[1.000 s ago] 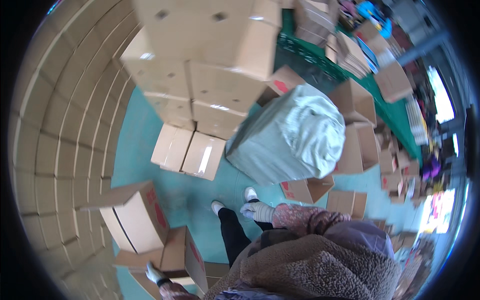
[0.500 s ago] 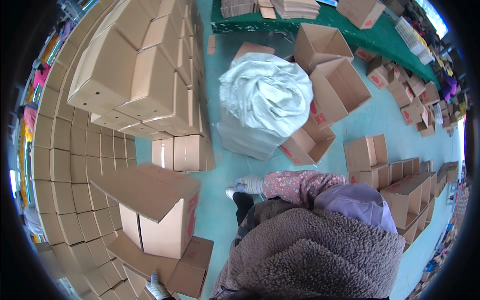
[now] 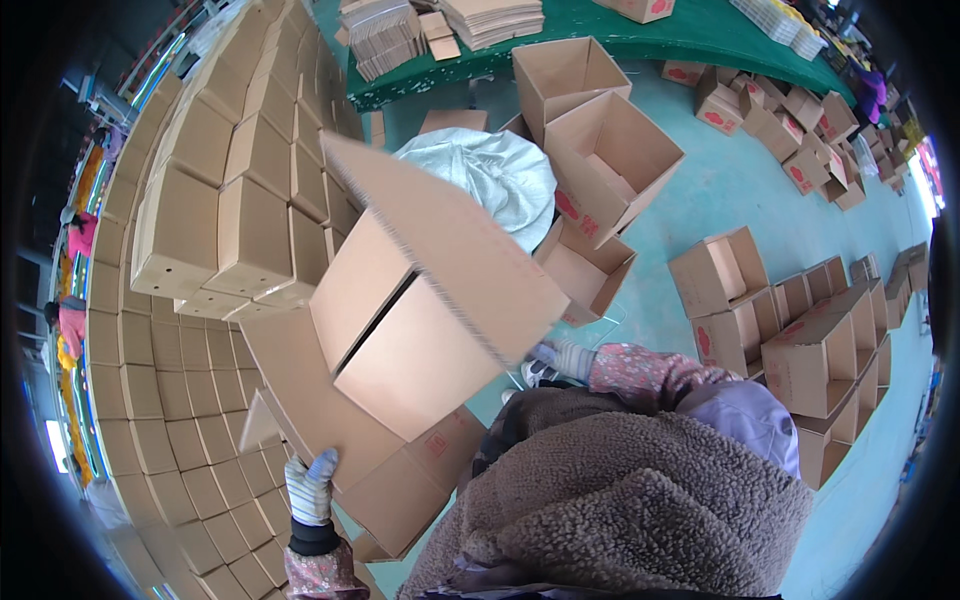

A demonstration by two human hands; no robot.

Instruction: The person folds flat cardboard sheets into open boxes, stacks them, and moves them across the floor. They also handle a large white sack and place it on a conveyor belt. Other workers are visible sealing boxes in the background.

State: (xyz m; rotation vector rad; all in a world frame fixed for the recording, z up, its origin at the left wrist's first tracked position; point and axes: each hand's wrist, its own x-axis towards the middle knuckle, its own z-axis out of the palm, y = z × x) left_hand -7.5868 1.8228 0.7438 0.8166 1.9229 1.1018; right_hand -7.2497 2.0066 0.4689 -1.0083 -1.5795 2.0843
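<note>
A large cardboard box (image 3: 420, 365) is tilted in front of me, its flaps spread out and a dark gap between two inner panels. My left hand (image 3: 310, 488), in a striped glove, grips the edge of its lower flap, thumb on top. By the corner of the raised flap is my right hand (image 3: 562, 357), also gloved; its fingers are partly hidden there, and I cannot tell whether they grip the cardboard. Behind the box stands a pale green woven sack (image 3: 490, 175), partly covered by the raised flap.
Stacked closed cartons (image 3: 255, 225) rise on the left. Open cartons (image 3: 610, 165) stand beyond the sack, and more open cartons (image 3: 815, 350) are on the right. Flat cardboard (image 3: 490, 20) lies on a green table (image 3: 600, 55) at the back. People (image 3: 75, 325) are at the far left.
The box has moved right and away from the lower left, tilting over, with my left hand still on its flap. My right hand has shifted right and is now beside the raised flap.
</note>
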